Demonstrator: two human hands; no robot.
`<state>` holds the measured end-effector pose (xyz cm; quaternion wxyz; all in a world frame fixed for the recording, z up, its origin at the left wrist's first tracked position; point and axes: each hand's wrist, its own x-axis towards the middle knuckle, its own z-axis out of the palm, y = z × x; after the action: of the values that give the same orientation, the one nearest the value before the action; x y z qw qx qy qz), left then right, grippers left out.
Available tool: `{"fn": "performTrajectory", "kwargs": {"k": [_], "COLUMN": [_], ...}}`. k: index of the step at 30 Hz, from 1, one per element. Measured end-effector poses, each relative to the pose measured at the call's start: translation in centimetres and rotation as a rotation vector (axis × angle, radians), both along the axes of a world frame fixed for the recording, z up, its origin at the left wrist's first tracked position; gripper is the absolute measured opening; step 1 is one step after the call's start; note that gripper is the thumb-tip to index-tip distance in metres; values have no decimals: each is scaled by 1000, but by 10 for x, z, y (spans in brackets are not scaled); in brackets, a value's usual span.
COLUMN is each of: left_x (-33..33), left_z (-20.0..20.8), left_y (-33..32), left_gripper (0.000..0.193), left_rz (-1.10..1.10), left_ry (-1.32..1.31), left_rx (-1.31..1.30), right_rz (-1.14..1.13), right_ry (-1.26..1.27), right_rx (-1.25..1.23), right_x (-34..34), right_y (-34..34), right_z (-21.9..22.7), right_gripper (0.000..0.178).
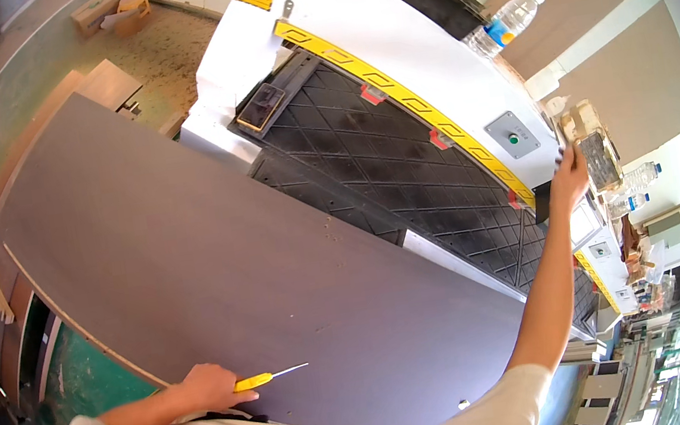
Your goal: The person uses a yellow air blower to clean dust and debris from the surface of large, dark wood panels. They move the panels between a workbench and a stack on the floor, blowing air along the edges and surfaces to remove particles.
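My left hand (211, 388) is closed around a yellow-handled tool (254, 382) with a slim, pointed metal end. That end extends rightward, over the near part of a large grey-brown panel (215, 247). My right arm stretches out to the far right. At the machine's white edge, my right hand (570, 179) has its fingers curled beside a worn tan box (584, 122). Whether it grips the box or something smaller there cannot be made out. A dark flap (543, 201) sits just below that hand.
Beyond the panel lies a black ribbed machine bed (382, 137) with a phone (262, 107) on its corner. A yellow strip (394, 105) and a green button (514, 138) mark the white housing. Plastic bottles (509, 22) stand along its top. Cardboard boxes (97, 12) sit far left.
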<state>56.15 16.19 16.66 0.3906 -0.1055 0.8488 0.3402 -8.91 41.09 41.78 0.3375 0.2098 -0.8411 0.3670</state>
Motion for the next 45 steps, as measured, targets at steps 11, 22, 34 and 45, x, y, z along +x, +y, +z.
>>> {"fn": "performTrajectory", "kwargs": {"k": [11, 22, 34, 45], "left_x": [-63, -53, 166, 398], "left_z": [69, -7, -52, -161], "left_y": [-21, -26, -232, -549], "left_gripper": [64, 79, 24, 58], "left_rz": [1093, 1603, 1150, 1292], "left_ry": [228, 484, 922, 606], "left_rx": [566, 892, -270, -1212], "right_rz": [-244, 1140, 977, 1179], "right_ry": [68, -1727, -2116, -1807], "right_rx": [708, -274, -663, 506], "right_x": [-157, 419, 578, 723], "right_y": [-44, -188, -344, -535], "right_z": [17, -331, -301, -260], "right_gripper": [60, 74, 65, 40]}}
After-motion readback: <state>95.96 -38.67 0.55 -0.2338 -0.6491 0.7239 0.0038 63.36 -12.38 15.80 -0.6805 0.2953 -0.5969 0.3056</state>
